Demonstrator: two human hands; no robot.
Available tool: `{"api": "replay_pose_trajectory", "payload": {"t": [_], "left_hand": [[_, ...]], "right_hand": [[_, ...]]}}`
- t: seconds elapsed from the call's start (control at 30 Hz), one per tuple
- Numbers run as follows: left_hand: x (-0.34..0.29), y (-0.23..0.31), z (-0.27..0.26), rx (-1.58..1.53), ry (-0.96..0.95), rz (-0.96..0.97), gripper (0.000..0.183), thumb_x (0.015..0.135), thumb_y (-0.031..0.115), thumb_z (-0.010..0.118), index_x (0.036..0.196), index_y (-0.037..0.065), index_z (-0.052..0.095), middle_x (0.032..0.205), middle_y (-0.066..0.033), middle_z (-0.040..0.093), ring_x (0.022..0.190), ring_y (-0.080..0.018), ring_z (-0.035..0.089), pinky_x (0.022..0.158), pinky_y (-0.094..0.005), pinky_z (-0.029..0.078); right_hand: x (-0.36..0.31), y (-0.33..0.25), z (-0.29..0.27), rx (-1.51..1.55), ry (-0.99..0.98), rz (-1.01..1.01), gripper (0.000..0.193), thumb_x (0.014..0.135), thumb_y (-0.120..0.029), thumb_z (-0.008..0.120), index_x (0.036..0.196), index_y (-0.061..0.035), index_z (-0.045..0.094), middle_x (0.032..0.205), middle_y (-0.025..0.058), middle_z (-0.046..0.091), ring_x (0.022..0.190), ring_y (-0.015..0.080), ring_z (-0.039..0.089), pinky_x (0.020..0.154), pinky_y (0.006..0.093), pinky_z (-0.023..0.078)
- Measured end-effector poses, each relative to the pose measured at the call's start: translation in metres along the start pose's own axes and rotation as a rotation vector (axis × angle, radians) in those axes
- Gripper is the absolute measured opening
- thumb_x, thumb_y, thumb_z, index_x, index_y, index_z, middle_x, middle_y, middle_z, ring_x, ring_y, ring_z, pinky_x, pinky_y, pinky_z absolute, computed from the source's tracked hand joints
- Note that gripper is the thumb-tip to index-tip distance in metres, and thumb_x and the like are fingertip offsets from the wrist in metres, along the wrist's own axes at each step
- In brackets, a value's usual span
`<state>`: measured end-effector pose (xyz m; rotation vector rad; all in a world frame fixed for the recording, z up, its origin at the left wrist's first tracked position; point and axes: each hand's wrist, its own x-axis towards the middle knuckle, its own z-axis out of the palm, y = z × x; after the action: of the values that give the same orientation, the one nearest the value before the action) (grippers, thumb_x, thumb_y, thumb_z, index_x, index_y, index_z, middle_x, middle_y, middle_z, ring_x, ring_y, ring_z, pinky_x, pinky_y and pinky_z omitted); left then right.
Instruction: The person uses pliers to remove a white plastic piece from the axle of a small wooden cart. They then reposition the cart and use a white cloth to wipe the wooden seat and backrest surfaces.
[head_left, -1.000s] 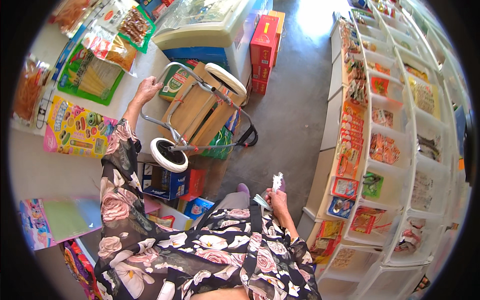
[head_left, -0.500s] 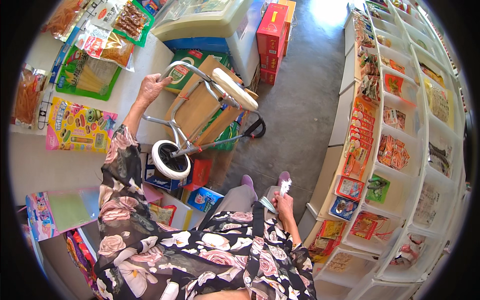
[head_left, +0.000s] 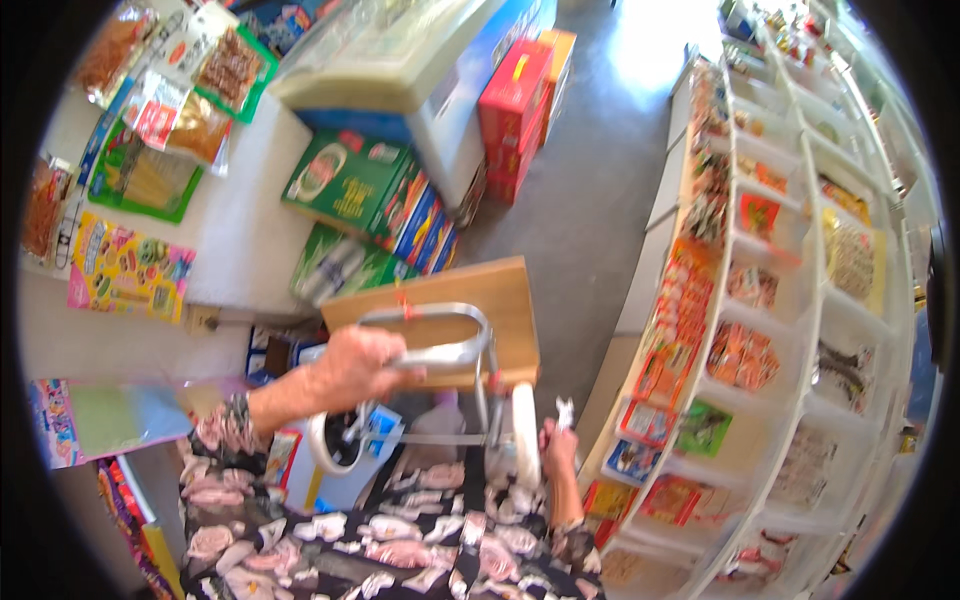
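In front of my body is a small folding cart with a bent silver tube handle, a wooden board and white-rimmed wheels. My left hand is closed around the tube at its left end. The board stands beyond the handle, tilted, and the wheels are close to my floral top. My right hand, beside the right wheel, is closed on a small white frayed piece that sticks up from the fingers. It looks like crumpled tissue, but motion blurs it.
At the left is a pale counter with snack packets. Green cartons stand beside a chest freezer, and red boxes are stacked past it. Along the right runs a shelf of clear bins full of packaged snacks.
My left hand has pulled the cart from beside the green cartons toward my body and turned it. The cartons are now uncovered. My right hand has dropped slightly lower, still holding the white piece.
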<state>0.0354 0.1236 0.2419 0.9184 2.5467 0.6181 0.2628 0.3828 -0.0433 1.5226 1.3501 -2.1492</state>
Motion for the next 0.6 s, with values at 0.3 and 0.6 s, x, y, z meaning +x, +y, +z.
{"api": "replay_pose_trajectory", "payload": {"t": [0.3, 0.6], "left_hand": [[0.11, 0.049, -0.019, 0.329, -0.028, 0.315, 0.028, 0.073, 0.031, 0.07, 0.067, 0.01, 0.054, 0.071, -0.0082, 0.06, 0.068, -0.0266, 0.063, 0.054, -0.0379, 0.05], [0.163, 0.06, -0.029, 0.505, -0.353, 0.49, 0.014, 0.061, 0.015, 0.068, 0.063, 0.007, 0.057, 0.064, -0.0088, 0.056, 0.063, -0.0285, 0.06, 0.057, -0.0406, 0.047]], "right_hand": [[0.029, -0.042, -0.052, 0.026, 0.106, 0.076, 0.014, 0.087, -0.01, 0.047, 0.096, -0.0053, 0.056, 0.063, 0.0016, 0.054, 0.046, 0.0083, 0.046, 0.036, 0.0219, 0.032], [0.068, -0.062, -0.042, 0.104, 0.016, 0.082, 0.019, 0.086, -0.01, 0.05, 0.103, -0.0067, 0.058, 0.067, 0.0001, 0.054, 0.048, 0.0055, 0.046, 0.036, 0.019, 0.031]]}}
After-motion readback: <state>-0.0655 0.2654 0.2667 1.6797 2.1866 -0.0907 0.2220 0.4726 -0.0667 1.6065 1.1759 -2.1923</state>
